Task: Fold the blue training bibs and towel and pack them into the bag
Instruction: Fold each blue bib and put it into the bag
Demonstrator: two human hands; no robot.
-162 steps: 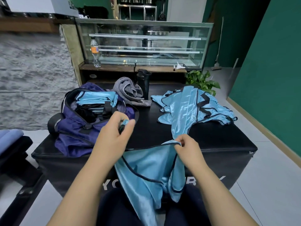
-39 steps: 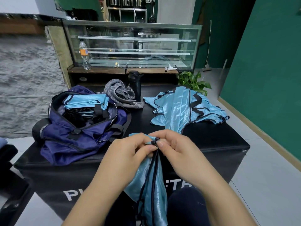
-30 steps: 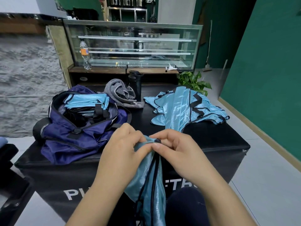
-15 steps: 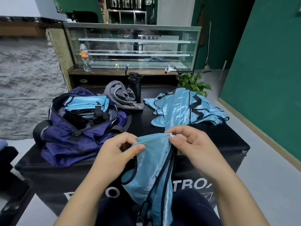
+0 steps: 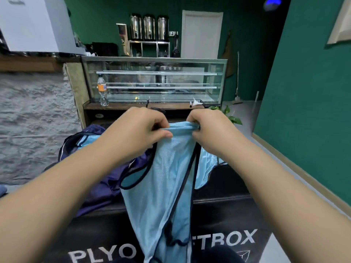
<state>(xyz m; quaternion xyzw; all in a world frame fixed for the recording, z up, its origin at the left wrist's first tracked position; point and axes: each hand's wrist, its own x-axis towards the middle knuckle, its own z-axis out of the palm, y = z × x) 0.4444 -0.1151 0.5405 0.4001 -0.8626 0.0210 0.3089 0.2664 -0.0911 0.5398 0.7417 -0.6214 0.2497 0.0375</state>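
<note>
I hold a light blue training bib point(image 5: 161, 186) with black trim up in front of me, hanging lengthwise over the black box. My left hand point(image 5: 140, 133) pinches its top edge on the left and my right hand point(image 5: 210, 131) pinches the same edge on the right, hands close together. The purple bag point(image 5: 98, 179) sits on the box behind my left arm, with folded blue bibs point(image 5: 89, 139) showing inside. A bit of the unfolded bib pile point(image 5: 206, 168) shows under my right wrist. The towel is hidden behind my hands.
The black plyo box point(image 5: 224, 211) with white lettering carries everything. Behind it stands a glass display counter point(image 5: 155, 80) with a plastic bottle point(image 5: 102, 90) on its ledge. A potted plant point(image 5: 230, 116) sits at the right, a green wall point(image 5: 303, 92) beyond.
Both hands have lifted the bib from box height up to eye level and the view has tilted upward. The bib now hangs stretched below my hands.
</note>
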